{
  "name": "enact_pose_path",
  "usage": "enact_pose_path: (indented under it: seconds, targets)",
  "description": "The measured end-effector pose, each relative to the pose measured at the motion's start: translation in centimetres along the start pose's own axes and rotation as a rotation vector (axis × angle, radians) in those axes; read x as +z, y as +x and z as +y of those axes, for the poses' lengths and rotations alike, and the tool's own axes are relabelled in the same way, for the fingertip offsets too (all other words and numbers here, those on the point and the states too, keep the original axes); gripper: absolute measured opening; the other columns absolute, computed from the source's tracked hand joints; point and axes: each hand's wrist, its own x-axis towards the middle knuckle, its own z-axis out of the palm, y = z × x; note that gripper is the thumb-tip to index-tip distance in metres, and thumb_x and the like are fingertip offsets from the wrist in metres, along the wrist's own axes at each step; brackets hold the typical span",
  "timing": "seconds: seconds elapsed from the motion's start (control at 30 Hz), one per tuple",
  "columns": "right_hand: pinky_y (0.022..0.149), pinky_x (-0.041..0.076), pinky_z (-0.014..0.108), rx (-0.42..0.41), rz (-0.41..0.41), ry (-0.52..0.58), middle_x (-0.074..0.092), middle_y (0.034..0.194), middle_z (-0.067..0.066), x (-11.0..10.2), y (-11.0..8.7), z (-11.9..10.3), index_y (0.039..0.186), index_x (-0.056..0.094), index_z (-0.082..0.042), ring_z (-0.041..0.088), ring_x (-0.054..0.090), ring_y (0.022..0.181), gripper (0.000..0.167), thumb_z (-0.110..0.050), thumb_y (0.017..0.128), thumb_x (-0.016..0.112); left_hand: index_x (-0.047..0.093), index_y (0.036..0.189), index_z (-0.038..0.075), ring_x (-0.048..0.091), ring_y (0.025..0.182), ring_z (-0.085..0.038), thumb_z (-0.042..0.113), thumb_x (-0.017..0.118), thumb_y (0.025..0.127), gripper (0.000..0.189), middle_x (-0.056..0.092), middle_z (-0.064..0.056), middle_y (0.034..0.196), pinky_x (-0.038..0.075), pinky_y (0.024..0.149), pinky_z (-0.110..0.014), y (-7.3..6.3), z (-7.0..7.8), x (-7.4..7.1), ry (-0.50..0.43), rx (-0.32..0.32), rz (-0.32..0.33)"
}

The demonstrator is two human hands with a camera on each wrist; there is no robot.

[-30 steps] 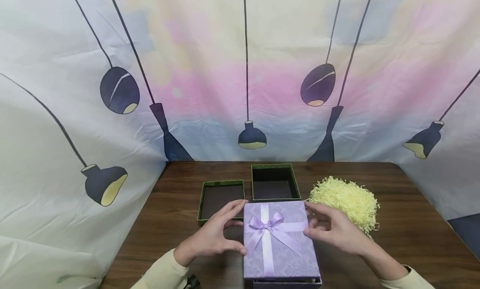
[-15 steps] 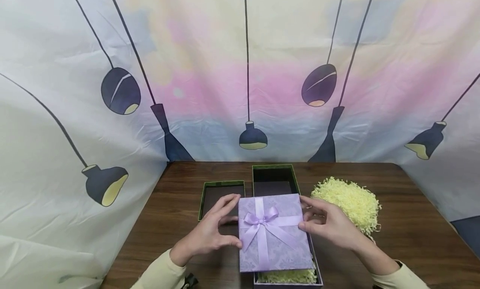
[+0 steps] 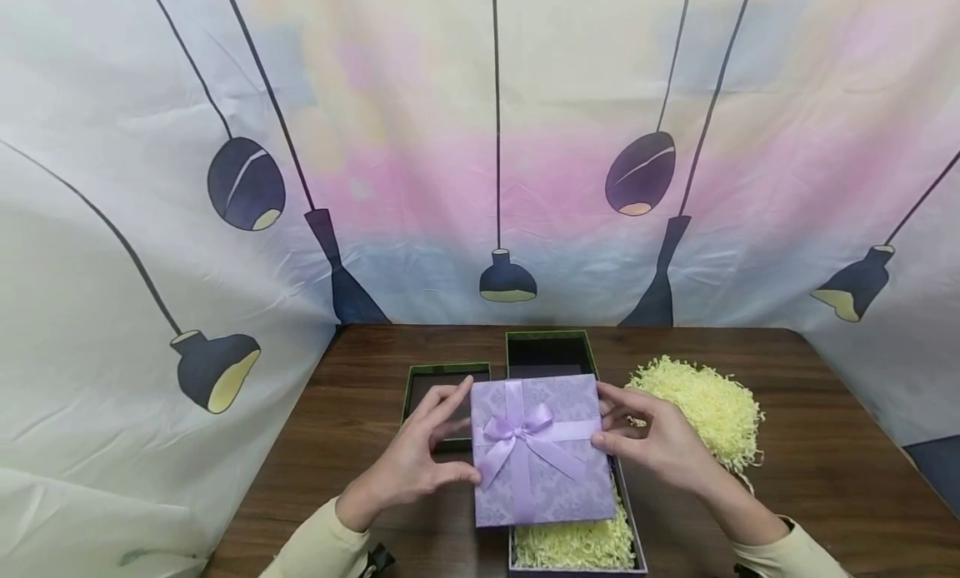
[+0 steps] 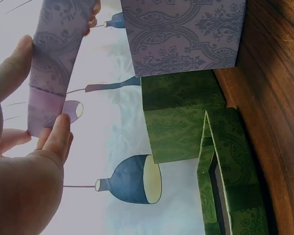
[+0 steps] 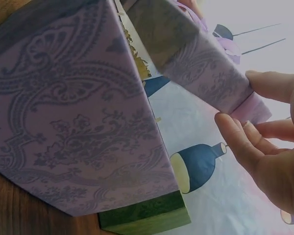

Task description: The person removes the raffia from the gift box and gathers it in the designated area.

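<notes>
A purple patterned box lid [image 3: 555, 495] with a lilac ribbon bow [image 3: 519, 432] is raised and tilted over the purple box [image 5: 73, 112]. My left hand [image 3: 408, 461] grips the lid's left side between thumb and fingers. On the opposite side, my right hand [image 3: 660, 440] pinches the lid's edge. Yellow shredded paper [image 3: 573, 545] fills the near end of the box, and the lid hides the rest of it. In the left wrist view, the lid [image 4: 54, 68] stands apart from the box [image 4: 186, 36]. The right wrist view shows the gap between them too.
Behind the lid stands an open green-edged box [image 3: 547, 349], with its shallow green lid [image 3: 420, 386] lying open to the left. A heap of yellow shredded paper [image 3: 705, 407] sits on the wooden table [image 3: 787, 378] at right. A printed curtain hangs behind.
Both hands have lifted the purple lid off the box and moved it away from the person and slightly left. The yellow shredded paper inside has come into view.
</notes>
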Motion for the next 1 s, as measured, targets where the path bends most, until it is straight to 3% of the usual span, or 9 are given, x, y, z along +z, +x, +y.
enact_pose_path:
  seconds: [0.23,0.37,0.5,0.77,1.0]
  targets:
    - [0.083,0.057,0.027,-0.014,0.096,0.009,0.064,0.103,0.016,0.7,0.7,-0.2,0.137,0.048,0.01,0.011,0.067,0.09,0.072,-0.008,0.076,0.083,0.024,0.152,-0.004,0.043,0.13,-0.016,0.001,0.084,0.071,0.101,0.036,-0.021,0.138,0.049,0.102,-0.034,0.3,0.2,0.1,0.036,0.057,0.101]
    - [0.082,0.058,0.028,-0.041,0.154,0.022,0.064,0.102,0.017,1.3,1.0,-0.6,0.136,0.049,0.01,0.012,0.067,0.089,0.071,-0.003,0.075,0.083,0.03,0.15,-0.003,0.045,0.121,-0.014,-0.002,0.084,0.071,0.096,0.038,-0.019,0.139,0.055,0.088,-0.031,0.6,0.5,0.0,0.065,0.064,0.145]
    - [0.083,0.057,0.027,-0.07,0.195,0.018,0.063,0.102,0.017,1.7,1.1,-0.9,0.136,0.049,0.012,0.014,0.067,0.09,0.07,0.002,0.074,0.081,0.033,0.151,0.0,0.045,0.118,-0.015,-0.003,0.082,0.074,0.091,0.036,-0.018,0.142,0.057,0.079,-0.029,0.6,0.9,-0.1,0.037,0.042,0.146]
    - [0.083,0.058,0.028,-0.12,0.22,0.019,0.062,0.109,0.016,1.7,0.9,-1.7,0.138,0.051,0.003,0.009,0.062,0.098,0.054,0.002,0.087,0.069,0.037,0.149,0.002,0.047,0.121,-0.018,-0.008,0.075,0.08,0.079,0.037,-0.015,0.145,0.057,0.086,-0.041,0.7,1.4,-0.4,-0.011,0.03,0.166]
    - [0.084,0.058,0.027,-0.174,0.211,0.071,0.06,0.117,0.017,1.9,0.8,-2.3,0.14,0.05,0.0,0.013,0.062,0.103,0.053,0.008,0.089,0.064,0.044,0.143,0.001,0.049,0.122,-0.02,-0.013,0.071,0.08,0.07,0.042,-0.016,0.142,0.055,0.091,-0.041,0.8,1.9,-0.7,-0.024,0.057,0.24]
